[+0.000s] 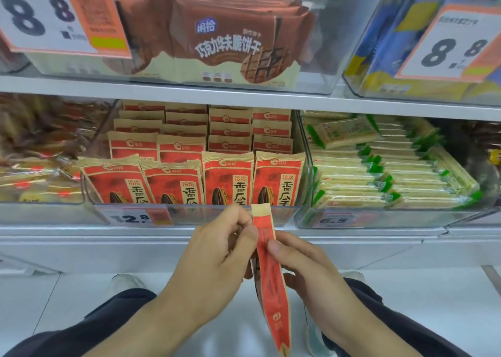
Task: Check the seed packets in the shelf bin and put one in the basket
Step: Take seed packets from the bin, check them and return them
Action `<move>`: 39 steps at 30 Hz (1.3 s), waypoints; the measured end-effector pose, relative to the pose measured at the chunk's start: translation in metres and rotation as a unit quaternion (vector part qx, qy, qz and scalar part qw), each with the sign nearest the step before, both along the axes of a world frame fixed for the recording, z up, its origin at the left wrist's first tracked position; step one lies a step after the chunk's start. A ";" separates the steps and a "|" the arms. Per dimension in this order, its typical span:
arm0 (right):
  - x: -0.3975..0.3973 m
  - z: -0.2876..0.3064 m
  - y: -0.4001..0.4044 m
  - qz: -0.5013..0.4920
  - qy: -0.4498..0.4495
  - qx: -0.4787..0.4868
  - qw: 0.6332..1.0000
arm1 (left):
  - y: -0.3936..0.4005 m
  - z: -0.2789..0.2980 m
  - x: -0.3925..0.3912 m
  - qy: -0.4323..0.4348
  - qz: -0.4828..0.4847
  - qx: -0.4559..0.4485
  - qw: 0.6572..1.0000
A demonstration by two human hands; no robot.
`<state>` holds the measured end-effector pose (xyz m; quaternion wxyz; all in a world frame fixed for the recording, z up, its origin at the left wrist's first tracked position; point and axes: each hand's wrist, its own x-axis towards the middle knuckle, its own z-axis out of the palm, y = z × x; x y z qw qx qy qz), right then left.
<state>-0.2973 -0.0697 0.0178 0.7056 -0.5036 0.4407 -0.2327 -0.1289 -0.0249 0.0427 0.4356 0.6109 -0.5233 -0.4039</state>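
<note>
Packet point(271, 283) of seeds is out of the bin point(195, 213) and held edge-on in front of the shelf point(244, 232), near the person, above the floor. Left hand point(214, 253) pinches it near the top, thumb and fingertips on the left face; right hand point(303, 264) holds the right side, thumb pressed on the red gusset. Both grips sit high on the packet, so the long lower part hangs free.

Risks, as I judge them:
- The grip is a light pinch on smooth paper. If one hand lets go to reach for the basket, the packet may swing or slip and drop to the floor.
- No basket shows in view, so the hand must travel blind to one side; a careless turn could knock the front row of packets point(227, 177) in the bin.
- Pressing hard with the thumbs could crease the packet or split its seam.
- Those front packets lean loosely, so returning this one could topple them.
</note>
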 end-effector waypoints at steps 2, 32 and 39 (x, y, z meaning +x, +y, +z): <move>0.000 0.000 0.001 -0.002 -0.006 0.016 1.000 | 0.000 -0.001 -0.002 0.018 0.000 0.005 1.000; -0.026 0.018 -0.016 0.056 -0.018 -0.104 0.993 | 0.019 0.012 -0.002 0.045 -0.085 0.023 0.995; -0.030 0.018 -0.017 0.049 -0.055 -0.078 0.994 | 0.018 0.010 0.003 0.079 -0.108 0.035 0.990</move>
